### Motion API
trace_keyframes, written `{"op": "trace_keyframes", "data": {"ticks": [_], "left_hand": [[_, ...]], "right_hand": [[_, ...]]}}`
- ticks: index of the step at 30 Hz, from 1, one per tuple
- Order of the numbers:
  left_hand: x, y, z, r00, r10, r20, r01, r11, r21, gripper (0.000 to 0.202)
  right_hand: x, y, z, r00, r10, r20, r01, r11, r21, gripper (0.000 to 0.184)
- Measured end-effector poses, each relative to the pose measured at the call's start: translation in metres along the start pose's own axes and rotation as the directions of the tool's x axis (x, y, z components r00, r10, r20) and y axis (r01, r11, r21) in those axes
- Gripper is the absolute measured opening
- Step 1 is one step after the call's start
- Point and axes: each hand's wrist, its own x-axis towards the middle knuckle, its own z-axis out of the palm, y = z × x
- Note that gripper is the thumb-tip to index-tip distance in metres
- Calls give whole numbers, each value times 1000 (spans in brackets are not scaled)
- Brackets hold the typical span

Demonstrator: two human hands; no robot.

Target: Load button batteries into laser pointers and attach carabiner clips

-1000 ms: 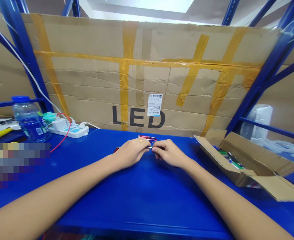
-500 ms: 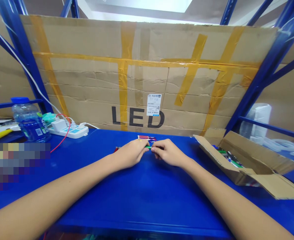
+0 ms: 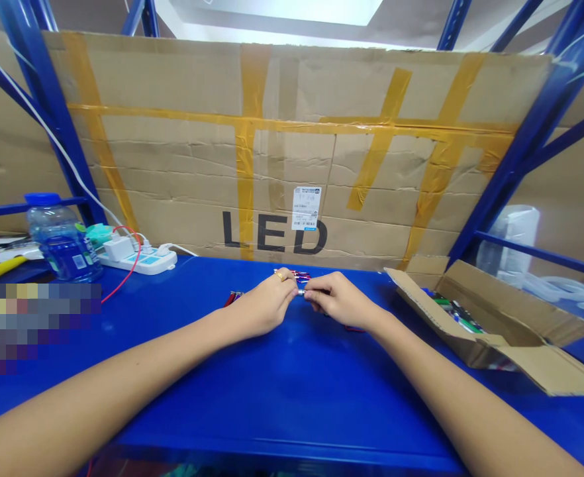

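Over the middle of the blue table, my left hand (image 3: 267, 301) and my right hand (image 3: 339, 301) meet fingertip to fingertip. Both are closed in a pinch on a slim pen (image 3: 300, 291). Only a short silvery stretch of it shows between them; my fingers cover the rest. Just behind my left hand lie several red and silver pens (image 3: 300, 275). A dark red item (image 3: 233, 298) is beside my left wrist, partly hidden by it. Under my right wrist a thin red edge (image 3: 354, 328) peeks out.
An open cardboard box (image 3: 463, 361) with several pens inside stands at the right. On the left are a bottle with a blue cap (image 3: 63, 242), a white power strip (image 3: 147, 263) and a red cable (image 3: 132, 268). A large cardboard sheet (image 3: 183, 179) rises behind the table.
A silvery part now shows between my fingertips where a green part showed before. My left hand has turned slightly, and a thin red edge has appeared under my right wrist.
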Motion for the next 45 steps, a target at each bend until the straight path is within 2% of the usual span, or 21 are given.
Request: {"op": "trace_keyframes", "data": {"ticks": [4,6,10,14,17,19,21,23,26,30,33,42,45], "left_hand": [[-1,-2,0,991,-81,103,80,997,11,22],[-3,-2,-1,990,-78,116,76,997,19,20],[-5,0,0,997,11,71,-19,994,106,17],[-5,-1,4,986,159,44,-165,963,212,16],[-6,-2,5,966,256,27,-251,919,304,19],[-6,-2,4,954,301,15,-285,886,367,21],[-6,-2,3,945,326,12,-302,861,410,23],[-5,-1,1,943,333,20,-309,849,428,25],[-3,-1,-3,951,308,13,-286,866,410,25],[0,-3,-7,979,197,-61,-170,940,297,18],[0,-5,-8,981,173,-82,-148,957,247,17],[-1,-13,-6,992,85,-93,-62,971,232,11],[-1,-11,-6,993,82,-84,-65,980,189,11]], "right_hand": [[0,-2,1,997,-69,21,71,994,-86,28],[0,-2,2,998,-64,30,66,995,-77,28],[0,-2,4,995,74,66,-81,991,110,27],[0,2,4,963,214,167,-261,896,359,20],[0,2,5,950,239,201,-310,807,503,18],[0,2,6,941,248,228,-337,719,608,17],[0,1,7,935,247,254,-354,638,684,15],[0,0,8,933,244,264,-359,602,713,13],[1,0,8,940,240,244,-342,629,698,14],[2,-2,4,965,224,135,-259,752,606,25],[2,-6,4,975,211,74,-219,830,513,30],[6,-2,13,963,271,-6,-223,806,548,38],[6,-4,14,972,235,-3,-194,808,557,35]]}}
